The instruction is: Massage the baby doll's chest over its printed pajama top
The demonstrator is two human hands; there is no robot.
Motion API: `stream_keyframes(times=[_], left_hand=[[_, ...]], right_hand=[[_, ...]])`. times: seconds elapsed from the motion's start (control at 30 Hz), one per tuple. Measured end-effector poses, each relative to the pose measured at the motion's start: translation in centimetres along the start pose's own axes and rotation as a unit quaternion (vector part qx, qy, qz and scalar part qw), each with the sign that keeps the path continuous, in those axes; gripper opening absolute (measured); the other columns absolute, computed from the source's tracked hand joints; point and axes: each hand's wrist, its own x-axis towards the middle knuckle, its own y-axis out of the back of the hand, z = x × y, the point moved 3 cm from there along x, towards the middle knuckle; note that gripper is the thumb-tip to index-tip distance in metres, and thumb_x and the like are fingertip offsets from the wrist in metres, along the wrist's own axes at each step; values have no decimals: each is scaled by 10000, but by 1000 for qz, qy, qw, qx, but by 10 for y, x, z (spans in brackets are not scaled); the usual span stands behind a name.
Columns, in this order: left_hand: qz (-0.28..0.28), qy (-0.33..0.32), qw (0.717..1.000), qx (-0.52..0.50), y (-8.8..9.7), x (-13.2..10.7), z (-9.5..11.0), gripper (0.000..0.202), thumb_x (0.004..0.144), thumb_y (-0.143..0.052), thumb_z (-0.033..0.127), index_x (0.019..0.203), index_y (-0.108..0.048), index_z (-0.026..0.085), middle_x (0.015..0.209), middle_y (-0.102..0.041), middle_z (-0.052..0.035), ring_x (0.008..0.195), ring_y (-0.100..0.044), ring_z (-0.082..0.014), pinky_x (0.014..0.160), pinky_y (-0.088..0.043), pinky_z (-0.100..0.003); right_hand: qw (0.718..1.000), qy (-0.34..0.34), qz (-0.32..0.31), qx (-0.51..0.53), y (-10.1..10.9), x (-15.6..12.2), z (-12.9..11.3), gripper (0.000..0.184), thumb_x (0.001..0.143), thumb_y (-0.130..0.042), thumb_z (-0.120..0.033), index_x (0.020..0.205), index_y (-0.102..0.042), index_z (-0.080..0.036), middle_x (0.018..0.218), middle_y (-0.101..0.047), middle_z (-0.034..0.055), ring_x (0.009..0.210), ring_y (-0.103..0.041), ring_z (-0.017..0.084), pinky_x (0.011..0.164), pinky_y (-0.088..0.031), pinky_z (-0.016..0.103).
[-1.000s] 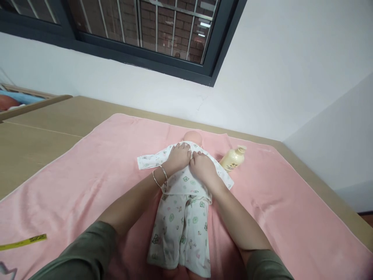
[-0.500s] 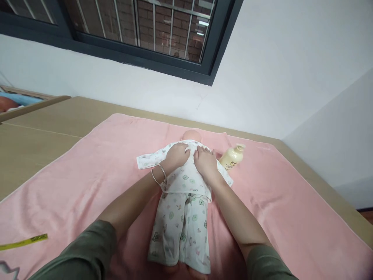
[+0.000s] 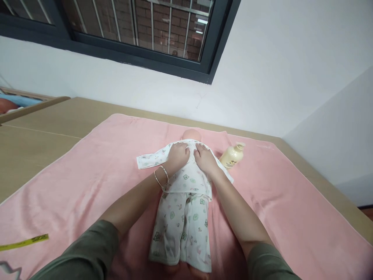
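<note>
A baby doll (image 3: 191, 135) lies on a pink blanket (image 3: 96, 171), its head toward the wall and its feet toward me. It wears a white printed top (image 3: 189, 181) and matching trousers (image 3: 171, 229). My left hand (image 3: 178, 156), with bangles (image 3: 161, 177) at the wrist, rests flat on the left upper part of the top. My right hand (image 3: 204, 158) lies flat on the right upper part, a small gap between the two. Neither hand grips anything. The doll's face is not visible.
A pale yellow pump bottle (image 3: 232, 156) is just right of the doll's right sleeve. A yellow strip (image 3: 25, 242) lies at the lower left, near a grey object (image 3: 10, 269) cut by the frame edge. Behind the wooden surface (image 3: 58, 116) rise a wall and a barred window.
My right hand's fingers have drawn in from the doll's right shoulder toward the middle of its upper body. My left hand stays nearly in place.
</note>
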Motion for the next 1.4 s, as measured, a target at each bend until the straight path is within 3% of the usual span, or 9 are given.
stream_keyframes(times=[0.2, 0.33, 0.43, 0.53, 0.63, 0.8, 0.97, 1.27, 1.4], left_hand=[[-4, 7, 999, -38, 4, 1, -3, 321, 981, -401, 227, 1002, -718, 179, 1079, -768, -100, 1003, -685, -241, 951, -514, -353], [-23, 12, 999, -21, 9, 2, 0, 322, 994, -382, 221, 938, -696, 176, 1014, -760, -103, 940, -681, -229, 886, -517, -338], [-55, 4, 997, 45, 15, -2, 10, 328, 1006, -361, 182, 1015, -687, 148, 1085, -747, -135, 1017, -683, -244, 927, -509, -351], [-137, -27, 982, 124, 23, -12, 25, 292, 950, -415, 90, 1052, -688, 108, 1087, -731, -186, 1073, -680, -286, 938, -505, -369], [-183, -45, 973, 129, 30, -19, 33, 285, 889, -458, 41, 1049, -690, 82, 1054, -720, -213, 1061, -682, -312, 909, -510, -376], [-135, -38, 988, 64, 26, -7, 16, 314, 999, -382, 176, 952, -689, 127, 1047, -732, -172, 982, -692, -280, 881, -525, -378], [-88, -44, 995, 25, 16, 6, 1, 359, 1047, -338, 237, 1082, -672, 111, 1161, -732, -151, 1101, -670, -255, 996, -501, -366], [-172, -25, 972, 161, 28, -25, 46, 318, 930, -460, 93, 1158, -674, 39, 1188, -695, -221, 1168, -644, -318, 912, -528, -374], [-162, -37, 977, 136, 28, -18, 38, 277, 959, -450, 141, 1048, -705, 81, 1080, -727, -189, 1053, -685, -284, 875, -525, -350]], right_hand=[[999, 1, -4, -33, 9, -17, -21, 404, 1033, -334, -213, 1312, -602, -95, 1309, -678, 195, 1252, -597, 301, 1037, -429, 378], [999, 4, 1, -49, 12, -26, -33, 330, 1006, -381, -193, 1197, -642, -132, 1212, -704, 181, 1149, -637, 291, 970, -439, 348], [999, -15, 18, -32, 12, -17, -24, 349, 1037, -346, -250, 1194, -644, -158, 1247, -701, 163, 1164, -634, 284, 951, -438, 344], [998, -55, 10, -9, 11, -2, -5, 408, 1063, -308, -348, 1170, -658, -167, 1246, -712, 159, 1157, -645, 297, 904, -451, 353], [997, -73, -11, 3, 10, 7, 5, 460, 1076, -270, -395, 1149, -665, -171, 1205, -731, 152, 1125, -663, 301, 868, -459, 350], [998, -34, 18, -47, 10, -9, -13, 405, 1063, -299, -275, 1165, -657, -113, 1214, -717, 184, 1168, -637, 289, 969, -429, 347], [995, -77, 7, -69, 12, -25, -31, 383, 1024, -367, -239, 1110, -695, -62, 1096, -740, 224, 1075, -681, 304, 868, -462, 341], [999, -48, -18, 19, 11, 9, 15, 395, 1022, -315, -210, 1086, -698, -135, 1167, -754, 163, 1062, -679, 252, 842, -437, 289], [1000, -24, 13, 7, 8, 2, 7, 379, 1025, -320, -193, 1132, -674, -107, 1181, -738, 176, 1108, -659, 266, 922, -437, 301]])
